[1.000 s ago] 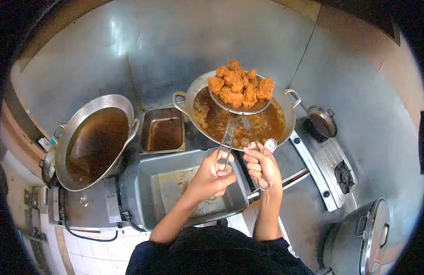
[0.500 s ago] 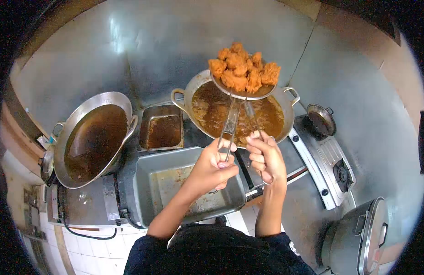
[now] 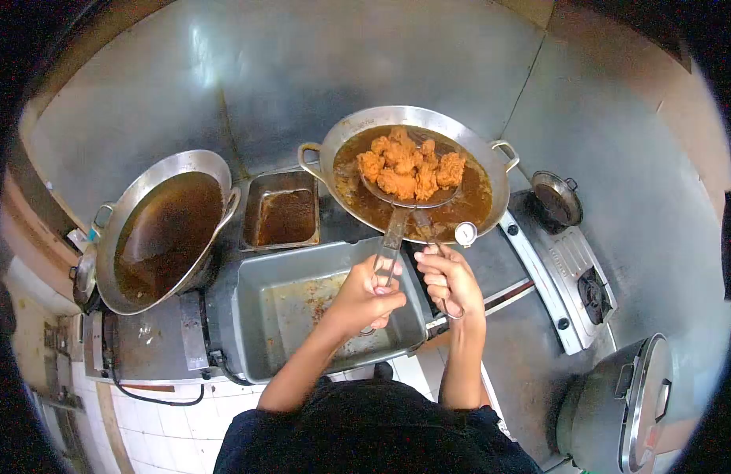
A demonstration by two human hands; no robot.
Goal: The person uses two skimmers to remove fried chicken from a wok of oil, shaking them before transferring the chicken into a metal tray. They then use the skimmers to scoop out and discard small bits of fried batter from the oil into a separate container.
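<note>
My left hand (image 3: 369, 299) is closed round the handle of a wire skimmer (image 3: 413, 203), which holds a heap of browned fried chicken pieces (image 3: 409, 163). The skimmer is over a wide two-handled wok (image 3: 503, 197) of bubbling brown oil (image 3: 349, 178). My right hand (image 3: 451, 278) grips a second metal handle (image 3: 423, 227) beside the first; it runs up to the skimmer's near edge, and its far end is hidden there. A round dial thermometer (image 3: 466, 233) sits at the wok's near rim, just above my right hand.
Below my hands lies a grey rectangular tub (image 3: 255, 316). Left of it stand a metal pan (image 3: 282, 217) and another wok (image 3: 112, 268) of dark oil. To the right are a gas stove (image 3: 567, 296), a small pan (image 3: 556, 197) and a large lidded pot (image 3: 618, 407).
The skimmer with the chicken has come down from above the wok's far side to low over the oil. The thermometer now shows at the near rim. Both hands keep their grip.
</note>
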